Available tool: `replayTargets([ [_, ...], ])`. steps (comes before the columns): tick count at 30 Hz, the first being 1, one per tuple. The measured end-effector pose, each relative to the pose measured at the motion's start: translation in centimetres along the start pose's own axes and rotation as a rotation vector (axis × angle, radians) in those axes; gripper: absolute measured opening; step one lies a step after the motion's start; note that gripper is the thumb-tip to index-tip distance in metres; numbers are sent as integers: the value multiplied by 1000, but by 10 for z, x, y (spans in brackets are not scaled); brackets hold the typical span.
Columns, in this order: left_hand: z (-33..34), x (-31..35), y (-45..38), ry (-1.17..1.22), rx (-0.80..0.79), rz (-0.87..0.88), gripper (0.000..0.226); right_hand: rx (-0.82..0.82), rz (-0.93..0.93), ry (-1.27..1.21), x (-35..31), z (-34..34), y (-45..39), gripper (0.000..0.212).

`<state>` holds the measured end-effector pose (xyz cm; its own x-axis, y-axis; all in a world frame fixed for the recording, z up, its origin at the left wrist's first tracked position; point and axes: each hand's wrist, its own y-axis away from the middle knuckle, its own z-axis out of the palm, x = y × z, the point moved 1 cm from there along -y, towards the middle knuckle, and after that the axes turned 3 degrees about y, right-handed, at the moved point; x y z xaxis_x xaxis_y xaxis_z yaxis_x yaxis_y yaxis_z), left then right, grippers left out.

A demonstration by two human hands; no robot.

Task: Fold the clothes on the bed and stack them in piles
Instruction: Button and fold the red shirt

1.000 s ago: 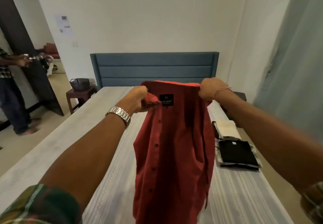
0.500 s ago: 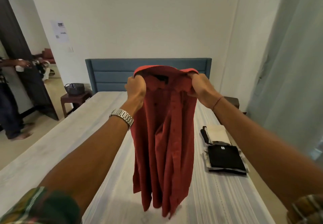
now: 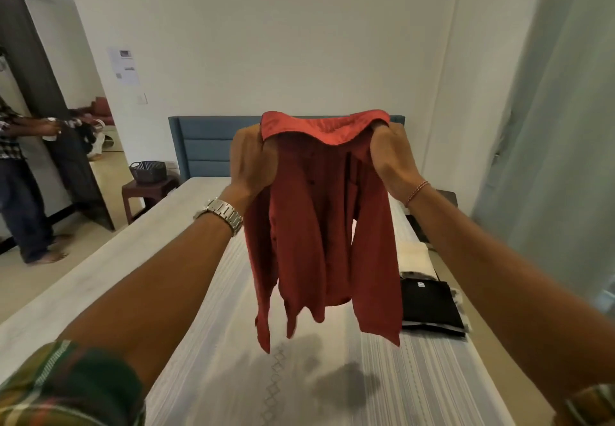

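Note:
A red button-up shirt (image 3: 319,226) hangs in the air above the bed (image 3: 199,309), its hem and sleeves dangling clear of the sheet. My left hand (image 3: 251,162) grips the shirt's left shoulder just under the collar. My right hand (image 3: 391,156) grips the right shoulder, fingers curled into the cloth. At the bed's right edge lies a pile of folded clothes with a black garment (image 3: 429,302) on top, and behind it a folded cream garment (image 3: 414,252).
A blue headboard (image 3: 203,146) stands at the far end. A small wooden side table (image 3: 146,192) with a dark basket (image 3: 148,171) sits left of the bed. A person (image 3: 20,186) stands by the open door at left. Curtains (image 3: 549,126) hang at right.
Both hands have lifted the red shirt higher and away from me. Its hem, which hung below the frame, now swings free above the sheet.

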<state>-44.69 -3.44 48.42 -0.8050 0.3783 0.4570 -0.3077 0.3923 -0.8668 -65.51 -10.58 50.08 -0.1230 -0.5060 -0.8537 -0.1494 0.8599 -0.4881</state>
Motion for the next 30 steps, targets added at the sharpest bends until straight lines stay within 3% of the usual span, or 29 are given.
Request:
replayTargets([
  [7,-24,0,-23,-82,-165,239,42,43,-132,65,-12,-20,12,47],
  [11,-30,2,-35,-36,-258,278,48,30,-168,106,-21,-24,19,45],
  [15,-21,-28,-47,-14,-393,130,51,19,-132,199,-7,-13,13,36],
  [19,4,-93,-52,-16,-573,-73,79,-18,-36,284,29,13,-6,40],
  [21,26,-131,-45,-52,-660,-161,72,-71,43,343,59,34,-20,40],
  [27,139,-277,20,-296,-842,-508,63,-220,368,391,207,112,-73,33],
  [30,200,-335,78,-532,-1009,-535,72,-379,399,414,314,156,-95,24],
])
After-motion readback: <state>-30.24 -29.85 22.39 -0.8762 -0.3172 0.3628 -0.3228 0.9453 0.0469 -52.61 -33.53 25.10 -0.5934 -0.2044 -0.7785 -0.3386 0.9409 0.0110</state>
